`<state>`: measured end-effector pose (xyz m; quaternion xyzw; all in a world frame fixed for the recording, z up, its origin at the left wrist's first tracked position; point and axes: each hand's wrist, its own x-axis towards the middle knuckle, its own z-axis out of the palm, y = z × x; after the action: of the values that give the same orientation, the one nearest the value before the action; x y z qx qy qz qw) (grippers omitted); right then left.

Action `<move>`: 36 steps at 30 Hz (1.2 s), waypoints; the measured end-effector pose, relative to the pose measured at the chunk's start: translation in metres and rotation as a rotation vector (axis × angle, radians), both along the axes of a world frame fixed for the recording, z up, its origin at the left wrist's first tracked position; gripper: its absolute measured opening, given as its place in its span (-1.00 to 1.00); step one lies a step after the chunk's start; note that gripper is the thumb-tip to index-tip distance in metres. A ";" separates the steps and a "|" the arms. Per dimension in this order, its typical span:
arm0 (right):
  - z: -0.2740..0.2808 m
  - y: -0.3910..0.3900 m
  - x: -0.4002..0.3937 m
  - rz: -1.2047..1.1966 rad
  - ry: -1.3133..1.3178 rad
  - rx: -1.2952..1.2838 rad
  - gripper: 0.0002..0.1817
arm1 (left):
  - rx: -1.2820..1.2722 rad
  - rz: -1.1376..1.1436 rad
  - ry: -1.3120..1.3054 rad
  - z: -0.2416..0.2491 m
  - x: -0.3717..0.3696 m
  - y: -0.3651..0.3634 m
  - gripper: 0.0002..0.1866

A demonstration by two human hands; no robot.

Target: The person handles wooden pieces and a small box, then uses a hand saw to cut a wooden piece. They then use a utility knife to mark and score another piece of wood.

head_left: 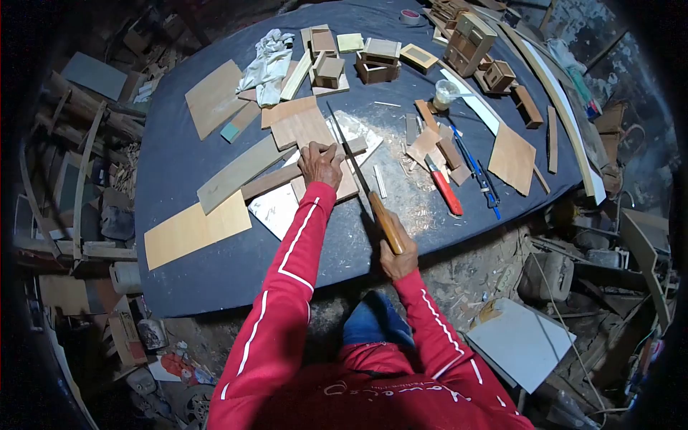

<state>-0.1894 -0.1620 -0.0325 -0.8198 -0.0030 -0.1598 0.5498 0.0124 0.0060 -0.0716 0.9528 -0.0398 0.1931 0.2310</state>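
Left hand: the left hand (pixel 321 166) is pressed down with bent fingers on a narrow wood strip (pixel 276 180) and the thin plywood piece (pixel 297 127) beside it.
Right hand: the right hand (pixel 399 256) is closed around the wooden handle (pixel 388 228) of a handsaw (pixel 353 159), at the table's near edge.
Saw blade: narrow and dark, it slants away from the right hand, passing just right of the left hand's fingers and across the strip.
Strip: it runs from lower left of the left hand, under it, to a short end projecting right of the blade; whether the teeth touch is too small to tell.
Left of left hand: a grey-brown board (pixel 244 172) and a pale panel (pixel 197 229), overlapping at their edges.
Beyond left hand: a crumpled white cloth (pixel 266 70) and small wooden boxes (pixel 378 63).
Right of blade: a red utility knife (pixel 446 190), wood offcuts (pixel 449 153) and a blue tool (pixel 474 161).
Open room: bare dark covering on the table (pixel 344 251) between the left forearm and the right hand; chip-strewn surface between blade and knife.
Writing: white script on the red sweatshirt (pixel 401 380), not clearly readable.
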 end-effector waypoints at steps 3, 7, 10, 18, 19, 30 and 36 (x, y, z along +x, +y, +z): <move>-0.003 -0.022 -0.050 0.013 0.015 -0.091 -0.36 | -0.032 0.011 -0.017 0.000 0.004 -0.003 -0.70; 0.029 -0.028 -0.105 -0.023 -0.041 -0.185 -0.36 | -0.022 0.015 0.005 0.000 0.003 -0.001 -0.70; 0.038 -0.017 -0.072 -0.037 0.113 -0.138 -0.36 | -0.036 0.000 -0.043 -0.001 0.002 -0.002 -0.69; 0.048 -0.018 -0.053 0.010 0.194 -0.024 -0.40 | -0.030 0.025 -0.017 0.003 0.005 -0.003 -0.69; 0.067 -0.020 -0.070 0.014 0.198 -0.026 -0.40 | -0.009 0.017 -0.020 0.001 0.003 -0.002 -0.68; 0.019 -0.008 -0.019 -0.014 0.008 -0.096 -0.36 | -0.007 0.020 -0.029 0.000 0.003 -0.002 -0.70; 0.047 -0.027 -0.087 -0.007 0.165 -0.109 -0.35 | 0.006 0.005 -0.016 0.005 0.002 -0.002 -0.70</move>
<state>-0.2763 -0.1886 0.0142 -0.8589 0.0363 -0.0931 0.5024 0.0146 0.0044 -0.0661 0.9520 -0.0399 0.2013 0.2272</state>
